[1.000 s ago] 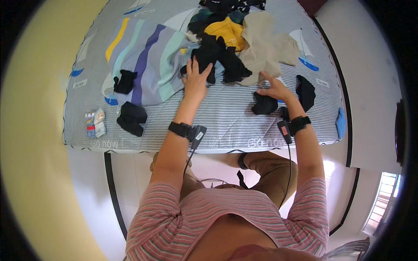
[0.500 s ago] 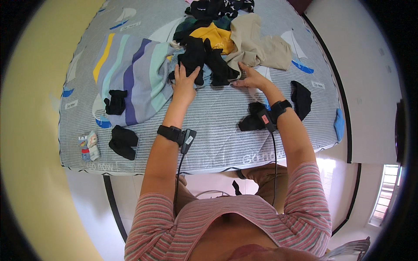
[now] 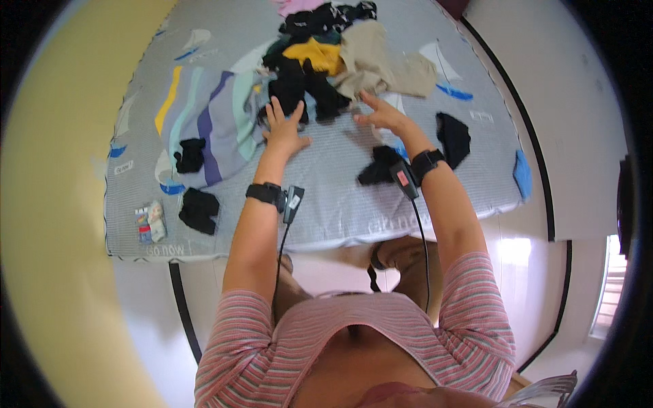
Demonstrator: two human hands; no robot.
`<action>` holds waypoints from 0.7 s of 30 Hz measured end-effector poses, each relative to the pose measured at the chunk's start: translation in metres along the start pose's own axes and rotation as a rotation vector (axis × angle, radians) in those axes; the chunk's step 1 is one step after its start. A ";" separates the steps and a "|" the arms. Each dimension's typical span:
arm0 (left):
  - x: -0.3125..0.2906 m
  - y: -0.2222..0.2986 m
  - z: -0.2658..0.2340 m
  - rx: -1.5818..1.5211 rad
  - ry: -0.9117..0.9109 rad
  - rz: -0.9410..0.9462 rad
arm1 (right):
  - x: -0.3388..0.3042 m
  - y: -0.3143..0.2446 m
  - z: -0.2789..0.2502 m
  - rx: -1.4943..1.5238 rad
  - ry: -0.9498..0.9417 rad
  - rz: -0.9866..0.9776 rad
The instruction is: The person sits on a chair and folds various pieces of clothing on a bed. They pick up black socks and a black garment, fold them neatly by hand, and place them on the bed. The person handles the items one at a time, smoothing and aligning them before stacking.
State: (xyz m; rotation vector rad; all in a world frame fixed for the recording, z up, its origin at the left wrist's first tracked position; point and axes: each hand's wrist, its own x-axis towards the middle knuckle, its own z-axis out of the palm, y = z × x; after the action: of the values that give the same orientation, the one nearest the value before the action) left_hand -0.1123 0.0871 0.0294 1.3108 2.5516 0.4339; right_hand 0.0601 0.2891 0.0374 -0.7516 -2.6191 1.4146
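Note:
My left hand [image 3: 285, 129] is open with fingers spread, its fingertips at the near edge of a crumpled black garment [image 3: 288, 88]. To its right my right hand [image 3: 386, 117] is open too, thumb and fingers apart, just short of the beige trousers [image 3: 367, 60]. Nothing is held in either hand. Between them lies a second black piece of clothing [image 3: 325, 96], also crumpled. Behind these, a yellow garment [image 3: 315, 54] shows in the heap. Whether the left fingertips touch the black cloth I cannot tell.
A striped knit cloth [image 3: 224, 122] spreads at the left, a small black garment [image 3: 191, 155] on it. Nearer lie black shorts [image 3: 198, 211] and a small bundle of socks [image 3: 151, 222]. Black pieces [image 3: 454, 139] and a blue cloth [image 3: 522, 175] are at the right.
Both hands have come away from the heap a little: the left from the black garment, the right from the beige trousers. The whole view has shifted slightly.

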 end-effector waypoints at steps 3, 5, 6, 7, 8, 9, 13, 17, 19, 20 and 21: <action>-0.036 0.012 -0.001 -0.057 -0.040 -0.008 | -0.033 0.009 0.009 -0.173 0.102 0.016; -0.056 0.012 0.005 -0.129 -0.063 0.035 | -0.055 0.009 0.012 -0.346 0.119 0.019; -0.069 0.014 0.009 -0.111 -0.094 0.023 | -0.069 0.010 0.017 -0.330 0.131 0.049; -0.084 0.016 0.014 -0.093 -0.125 0.009 | -0.085 0.012 0.024 -0.343 0.120 0.092; -0.096 0.017 0.014 -0.071 -0.146 -0.010 | -0.098 0.008 0.031 -0.354 0.108 0.125; -0.103 0.018 0.020 -0.098 -0.135 0.020 | -0.110 0.005 0.032 -0.371 0.111 0.165; -0.129 0.015 0.047 -0.219 -0.066 0.049 | -0.122 0.033 0.069 -0.213 0.474 0.094; -0.134 0.030 0.060 -0.537 -0.048 0.058 | -0.115 0.054 0.082 0.138 0.448 0.143; -0.139 0.041 0.046 -1.066 -0.270 -0.040 | -0.121 0.029 0.094 0.464 0.433 0.051; -0.144 0.050 0.039 -1.209 -0.311 -0.076 | -0.125 0.020 0.097 0.575 0.430 -0.018; -0.148 0.058 0.034 -1.352 -0.353 -0.114 | -0.127 0.013 0.101 0.685 0.426 -0.086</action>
State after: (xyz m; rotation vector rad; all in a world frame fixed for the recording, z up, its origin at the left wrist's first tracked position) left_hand 0.0268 0.0035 0.0303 0.5907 1.3882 1.3839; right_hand 0.1478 0.1602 -0.0099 -0.7198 -1.6715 1.7295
